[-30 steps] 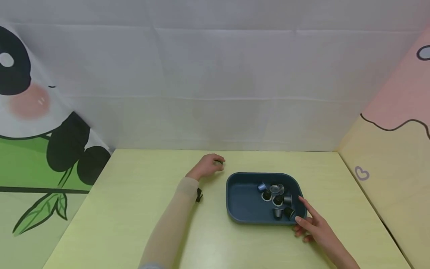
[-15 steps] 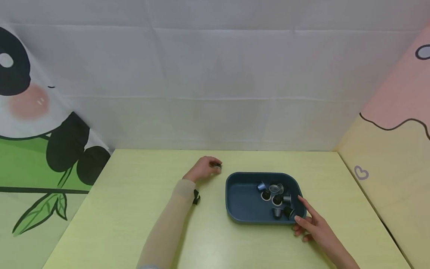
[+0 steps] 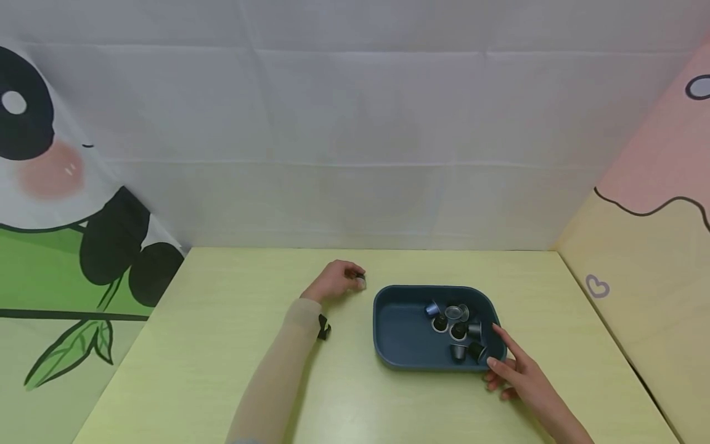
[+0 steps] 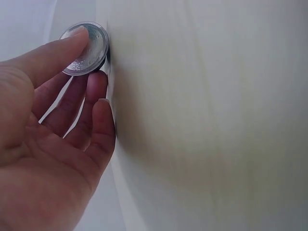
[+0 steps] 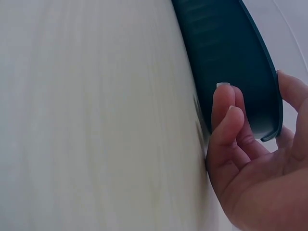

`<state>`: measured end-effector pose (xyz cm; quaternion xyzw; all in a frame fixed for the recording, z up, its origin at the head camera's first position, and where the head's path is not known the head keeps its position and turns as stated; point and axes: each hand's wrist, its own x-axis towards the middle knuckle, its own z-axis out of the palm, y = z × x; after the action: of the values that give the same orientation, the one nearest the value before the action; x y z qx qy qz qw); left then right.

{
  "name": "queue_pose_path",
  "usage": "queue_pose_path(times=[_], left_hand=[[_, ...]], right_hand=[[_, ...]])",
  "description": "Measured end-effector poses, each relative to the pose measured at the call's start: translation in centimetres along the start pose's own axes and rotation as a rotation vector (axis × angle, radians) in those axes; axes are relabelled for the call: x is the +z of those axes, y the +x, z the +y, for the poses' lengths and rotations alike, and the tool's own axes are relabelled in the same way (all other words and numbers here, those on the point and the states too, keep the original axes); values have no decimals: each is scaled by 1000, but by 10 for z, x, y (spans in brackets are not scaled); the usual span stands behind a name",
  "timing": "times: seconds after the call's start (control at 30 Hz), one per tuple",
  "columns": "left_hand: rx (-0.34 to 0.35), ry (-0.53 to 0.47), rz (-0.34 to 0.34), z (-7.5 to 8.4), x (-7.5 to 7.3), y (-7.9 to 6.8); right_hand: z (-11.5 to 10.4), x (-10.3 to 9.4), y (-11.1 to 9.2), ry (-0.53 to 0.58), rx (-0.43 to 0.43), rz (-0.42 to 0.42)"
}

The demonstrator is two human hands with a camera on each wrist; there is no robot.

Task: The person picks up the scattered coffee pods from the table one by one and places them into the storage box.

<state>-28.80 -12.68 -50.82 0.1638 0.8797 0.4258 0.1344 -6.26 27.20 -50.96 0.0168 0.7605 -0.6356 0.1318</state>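
Note:
My left hand (image 3: 334, 279) is at the far middle of the table, left of the tray, and pinches a coffee capsule (image 4: 94, 54). In the left wrist view the thumb presses on its silver foil lid, with fingertips behind it; the capsule's body is mostly hidden. A dark blue rectangular tray (image 3: 407, 345) lies on the table. Several coffee capsules (image 3: 458, 332) lie in its right half, some on their sides, some with the lid down. My right hand (image 3: 524, 376) holds the tray's near right corner, thumb and index finger at the rim, other fingers curled by the outer wall.
The pale yellow table (image 3: 222, 320) reaches back to a white cloth wall (image 3: 355, 135). Printed panels stand on both sides, with a panda picture (image 3: 44, 179) at the left and a pink and cream panel (image 3: 654, 246) at the right.
My left hand has drawn slightly left and nearer with the coffee capsule, which shows more between the fingertips now. The right hand and the tray have stayed put.

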Motion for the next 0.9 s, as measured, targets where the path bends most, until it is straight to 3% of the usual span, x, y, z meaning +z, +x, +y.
queue_pose_path(times=[0.43,0.63,0.9], left_hand=[[-3,-30,46,6,-2,-4],[50,-12,77,9,-2,-4],[123,-11,75,25,-5,-11]], right_hand=[[-5,2,-1,-7,34,15],[-7,3,-2,-9,33,25],[-7,3,-2,-4,38,24]])
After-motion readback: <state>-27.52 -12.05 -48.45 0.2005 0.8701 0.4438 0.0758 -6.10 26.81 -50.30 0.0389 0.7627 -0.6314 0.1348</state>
